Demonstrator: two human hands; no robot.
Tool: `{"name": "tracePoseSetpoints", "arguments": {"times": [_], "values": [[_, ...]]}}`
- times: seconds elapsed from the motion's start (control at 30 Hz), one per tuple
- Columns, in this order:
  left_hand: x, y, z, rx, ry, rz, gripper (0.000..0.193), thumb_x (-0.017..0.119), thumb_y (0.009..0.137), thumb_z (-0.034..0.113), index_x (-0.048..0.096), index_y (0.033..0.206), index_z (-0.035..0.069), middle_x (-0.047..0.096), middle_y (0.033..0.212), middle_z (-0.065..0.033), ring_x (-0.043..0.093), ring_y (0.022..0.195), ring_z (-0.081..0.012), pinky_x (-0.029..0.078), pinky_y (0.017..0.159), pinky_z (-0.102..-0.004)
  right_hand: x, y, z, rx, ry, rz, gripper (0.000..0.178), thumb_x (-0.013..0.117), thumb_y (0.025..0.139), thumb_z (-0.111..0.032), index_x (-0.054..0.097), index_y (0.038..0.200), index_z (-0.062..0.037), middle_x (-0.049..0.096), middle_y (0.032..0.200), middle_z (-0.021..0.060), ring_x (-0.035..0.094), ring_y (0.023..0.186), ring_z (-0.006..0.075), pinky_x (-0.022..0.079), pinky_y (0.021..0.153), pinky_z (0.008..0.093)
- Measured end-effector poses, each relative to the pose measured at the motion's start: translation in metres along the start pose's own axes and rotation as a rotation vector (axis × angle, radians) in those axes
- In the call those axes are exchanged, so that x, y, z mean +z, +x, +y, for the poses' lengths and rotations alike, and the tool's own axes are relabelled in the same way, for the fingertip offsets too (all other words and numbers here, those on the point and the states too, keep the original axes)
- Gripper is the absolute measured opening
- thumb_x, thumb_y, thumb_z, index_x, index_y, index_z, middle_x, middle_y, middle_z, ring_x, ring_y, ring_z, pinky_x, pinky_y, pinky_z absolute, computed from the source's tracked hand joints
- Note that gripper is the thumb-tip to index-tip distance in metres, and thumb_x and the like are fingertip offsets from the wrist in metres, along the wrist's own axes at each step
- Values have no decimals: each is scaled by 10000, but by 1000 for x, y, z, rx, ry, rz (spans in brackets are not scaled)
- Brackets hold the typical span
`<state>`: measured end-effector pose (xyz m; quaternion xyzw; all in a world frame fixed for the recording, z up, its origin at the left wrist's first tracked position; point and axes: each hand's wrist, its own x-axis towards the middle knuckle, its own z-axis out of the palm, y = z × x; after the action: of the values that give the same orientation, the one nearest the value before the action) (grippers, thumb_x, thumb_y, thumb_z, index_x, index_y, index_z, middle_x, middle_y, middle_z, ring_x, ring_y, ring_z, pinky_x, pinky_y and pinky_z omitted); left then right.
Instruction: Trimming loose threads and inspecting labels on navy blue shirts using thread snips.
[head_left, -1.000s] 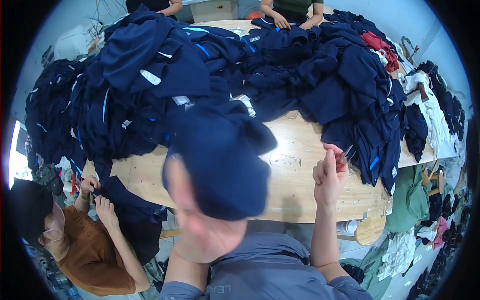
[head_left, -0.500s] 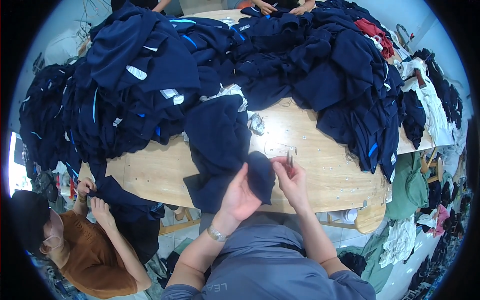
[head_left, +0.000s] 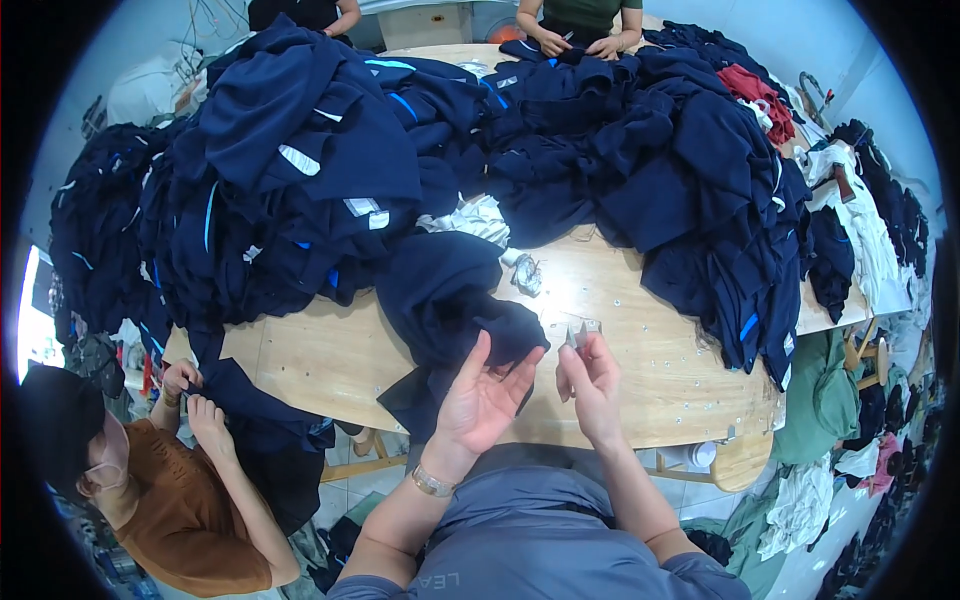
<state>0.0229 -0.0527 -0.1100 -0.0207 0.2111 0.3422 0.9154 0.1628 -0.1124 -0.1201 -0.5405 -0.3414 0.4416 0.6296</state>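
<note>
A navy garment (head_left: 428,290) lies bunched on the wooden table (head_left: 310,350) in front of me. My left hand (head_left: 483,400) is palm up at its near edge, thumb and fingers apart. The cloth rises just behind its fingertips, and I cannot tell whether they touch it. To the right, my right hand (head_left: 592,385) is closed around small metal thread snips (head_left: 577,334), whose blades point up and away. A gap of bare tabletop separates the snips from the cloth.
Large heaps of navy garments (head_left: 300,200) cover the table's far left and right. Crumpled white material (head_left: 470,220) and a small silvery bundle (head_left: 526,275) lie beyond my hands. A co-worker in a brown shirt (head_left: 190,510) handles navy cloth at left; others work across the table.
My left hand has opened away from the garment's edge, which has folded back toward the table. My right hand, with the snips, has drawn slightly away to the right. The view has shifted a little.
</note>
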Motion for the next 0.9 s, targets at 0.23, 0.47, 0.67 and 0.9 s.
{"name": "tracePoseSetpoints", "arguments": {"times": [0.23, 0.47, 0.67, 0.9], "values": [[10, -2, -1, 22, 16, -38, 317, 559, 894, 347, 577, 1087, 96, 607, 1046, -39, 534, 1079, -188, 402, 946, -309, 21, 5, -4, -129, 24, 3, 165, 546, 907, -110, 521, 1043, -20, 515, 742, -26, 441, 615, 19, 361, 532, 163], [3, 5, -3, 5, 114, 43, 381, 504, 902, 440, 583, 1116, 135, 597, 1018, -2, 519, 944, -148, 379, 923, -323, 27, 7, -16, -127, -78, -104, 283, 535, 912, -124, 531, 1179, -30, 505, 676, -32, 460, 603, 31, 389, 540, 184], [7, 4, -5, 156, 160, -31, 376, 461, 937, 374, 552, 1143, 72, 594, 1079, -68, 538, 992, -155, 420, 912, -295, 21, 11, -16, -155, -129, -72, 304, 541, 907, -142, 541, 1193, -40, 482, 639, -28, 428, 576, 29, 356, 520, 190], [3, 7, -9, 197, 84, -95, 398, 405, 959, 340, 521, 1170, 23, 578, 1141, -93, 527, 1072, -191, 389, 1001, -343, 19, 11, -11, -161, -182, -67, 314, 557, 894, -129, 543, 1199, -57, 476, 616, -28, 408, 563, 31, 343, 511, 189]]}}
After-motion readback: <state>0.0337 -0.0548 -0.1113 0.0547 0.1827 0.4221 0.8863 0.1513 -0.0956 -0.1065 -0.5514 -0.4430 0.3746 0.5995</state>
